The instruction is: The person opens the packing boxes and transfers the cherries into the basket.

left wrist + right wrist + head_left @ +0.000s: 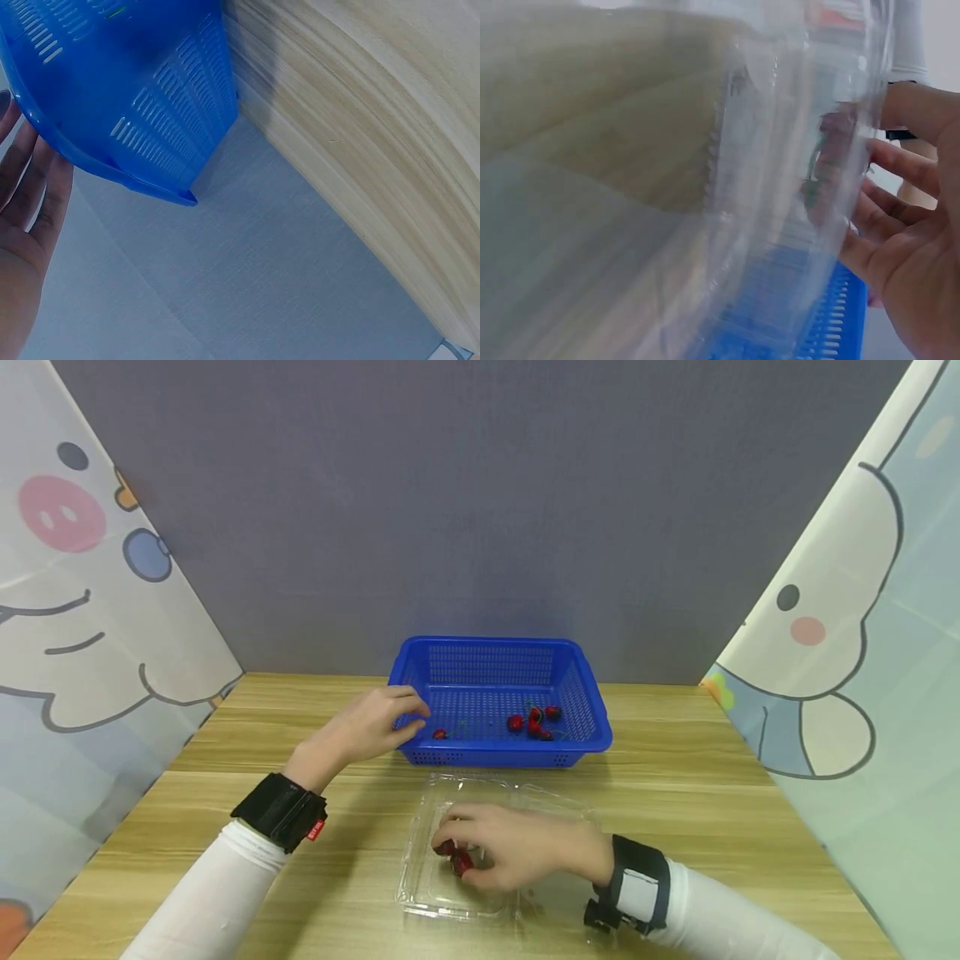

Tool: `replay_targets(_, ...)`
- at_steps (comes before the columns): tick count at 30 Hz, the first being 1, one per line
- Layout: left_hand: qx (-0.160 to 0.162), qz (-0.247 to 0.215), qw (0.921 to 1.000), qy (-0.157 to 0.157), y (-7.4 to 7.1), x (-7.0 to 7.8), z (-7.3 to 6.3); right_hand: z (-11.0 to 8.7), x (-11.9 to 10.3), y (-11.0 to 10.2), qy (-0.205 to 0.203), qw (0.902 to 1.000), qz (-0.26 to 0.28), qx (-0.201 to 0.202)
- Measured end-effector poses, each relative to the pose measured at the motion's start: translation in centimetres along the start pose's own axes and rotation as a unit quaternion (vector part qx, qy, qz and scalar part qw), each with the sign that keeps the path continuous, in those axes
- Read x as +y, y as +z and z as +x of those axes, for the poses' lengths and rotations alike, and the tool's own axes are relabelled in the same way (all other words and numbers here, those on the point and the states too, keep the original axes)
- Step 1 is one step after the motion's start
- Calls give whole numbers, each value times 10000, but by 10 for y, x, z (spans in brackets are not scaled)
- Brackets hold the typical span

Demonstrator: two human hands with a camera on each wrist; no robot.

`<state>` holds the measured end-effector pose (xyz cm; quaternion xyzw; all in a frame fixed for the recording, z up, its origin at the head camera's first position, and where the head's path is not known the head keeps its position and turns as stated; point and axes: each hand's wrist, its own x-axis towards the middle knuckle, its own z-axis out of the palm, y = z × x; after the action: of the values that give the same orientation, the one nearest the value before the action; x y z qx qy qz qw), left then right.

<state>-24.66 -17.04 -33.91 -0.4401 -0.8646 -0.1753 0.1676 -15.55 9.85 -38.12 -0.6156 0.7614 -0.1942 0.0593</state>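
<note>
A clear plastic clamshell box [420, 881] lies unfolded in front of the blue mesh basket [498, 758]. My right hand [517, 847] reaches down over the box's left half, thumb and fingers bent round dark red cherries [461, 862]. Through the plastic in the right wrist view, a cherry [836, 139] with a green stem shows by the fingertips. My left hand [375, 724] is at the basket's left rim, fingers loosely extended and nothing gripped. Several cherries [534, 727] with thin green stems lie at the basket's right; another cherry [439, 734] lies near its front left.
Both the box and basket stand on a wood-grain table [675, 777]. A grey panel [480, 510] rises behind the basket. Cartoon-printed sheets [840, 693] slope along both sides.
</note>
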Motion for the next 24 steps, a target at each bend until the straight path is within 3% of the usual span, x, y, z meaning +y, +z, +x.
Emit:
replay_targets(9, -92, -25, 9999, -46, 1, 3, -3, -7, 4, -18, -133, 9977, 101, 663)
replay_targets(24, -72, -97, 9999, -94, 2, 4, -12, -23, 15, -47, 247, 9937, 340, 1038)
